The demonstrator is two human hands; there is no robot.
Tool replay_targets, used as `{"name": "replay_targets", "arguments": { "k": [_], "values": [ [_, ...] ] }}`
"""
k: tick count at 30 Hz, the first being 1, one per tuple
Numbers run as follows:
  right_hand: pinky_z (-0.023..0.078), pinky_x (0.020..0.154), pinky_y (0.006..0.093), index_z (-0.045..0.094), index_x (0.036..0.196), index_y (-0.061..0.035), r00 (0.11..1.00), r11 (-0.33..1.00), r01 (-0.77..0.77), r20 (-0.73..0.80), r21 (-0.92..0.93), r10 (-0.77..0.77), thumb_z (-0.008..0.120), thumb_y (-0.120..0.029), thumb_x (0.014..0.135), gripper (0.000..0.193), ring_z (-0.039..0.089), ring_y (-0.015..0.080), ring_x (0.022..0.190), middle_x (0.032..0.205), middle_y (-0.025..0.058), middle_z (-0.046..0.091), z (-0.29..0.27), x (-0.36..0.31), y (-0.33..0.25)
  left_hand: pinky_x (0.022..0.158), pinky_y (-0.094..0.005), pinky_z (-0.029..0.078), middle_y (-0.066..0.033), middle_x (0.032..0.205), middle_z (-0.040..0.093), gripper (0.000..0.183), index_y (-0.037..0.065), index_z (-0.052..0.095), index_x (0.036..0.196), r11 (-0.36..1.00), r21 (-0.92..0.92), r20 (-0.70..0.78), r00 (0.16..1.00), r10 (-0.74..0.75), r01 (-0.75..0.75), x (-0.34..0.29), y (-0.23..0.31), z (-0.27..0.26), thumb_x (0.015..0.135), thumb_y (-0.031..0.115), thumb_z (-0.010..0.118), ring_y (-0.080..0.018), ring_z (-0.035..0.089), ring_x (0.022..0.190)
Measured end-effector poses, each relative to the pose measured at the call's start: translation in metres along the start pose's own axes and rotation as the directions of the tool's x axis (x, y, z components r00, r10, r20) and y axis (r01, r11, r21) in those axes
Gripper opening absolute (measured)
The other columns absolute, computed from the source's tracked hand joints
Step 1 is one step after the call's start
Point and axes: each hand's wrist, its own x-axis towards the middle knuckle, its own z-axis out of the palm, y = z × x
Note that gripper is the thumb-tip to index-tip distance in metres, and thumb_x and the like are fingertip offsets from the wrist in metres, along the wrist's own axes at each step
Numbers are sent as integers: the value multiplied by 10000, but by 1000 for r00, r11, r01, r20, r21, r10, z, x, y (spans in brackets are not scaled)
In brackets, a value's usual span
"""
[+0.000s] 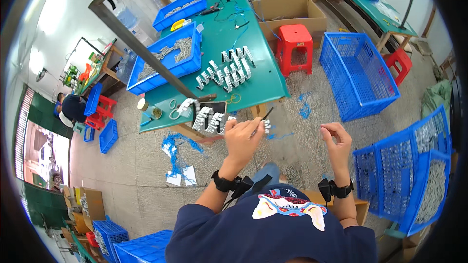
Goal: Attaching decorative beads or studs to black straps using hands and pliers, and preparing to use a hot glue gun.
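Note:
My left hand is raised in front of my chest near the table corner, its fingers closed round a small white-and-black bundle. A thin black end sticks up past the fingertips, and most of the bundle is hidden by the hand. Well to the right, my right hand hangs in the air with its fingers curled in towards the thumb; anything in that pinch is too small to make out. Similar white bundles stand in a dark tray at the table's near edge. Several more bundles lie in rows on the green table.
Blue trays with grey cords line the table's left side, behind a metal post. Scissors lie near the corner. A red stool, a large blue crate and stacked crates stand to the right. Blue strings litter the floor.

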Motion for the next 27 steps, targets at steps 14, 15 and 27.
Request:
{"name": "replay_targets", "arguments": {
  "k": [14,15,27],
  "values": [
    [405,498,251,634,886,15,935,937,-297,145,-185,325,623,-122,868,139,532,103,577,616,61,561,-56,136,258,693,-308,366,-47,858,711,165,67,718,873,886,-265,-62,910,-410,381,180,-145,167,835,208,641,-165,564,604],
    [420,467,308,652,863,5,996,861,77,80,-503,-42,657,-211,837,218,560,136,536,618,98,604,-103,77,371,679,-304,369,-47,836,709,160,69,720,865,886,-310,-60,923,-381,346,194,-150,172,830,206,646,-170,546,585],
    [456,491,350,667,813,-9,299,505,-73,464,-860,834,668,-275,808,266,598,170,552,664,102,641,-227,-73,442,603,-320,403,-51,638,616,178,2,705,883,922,-143,103,932,-347,359,277,-187,258,889,150,606,-143,512,577]
  ]
}}
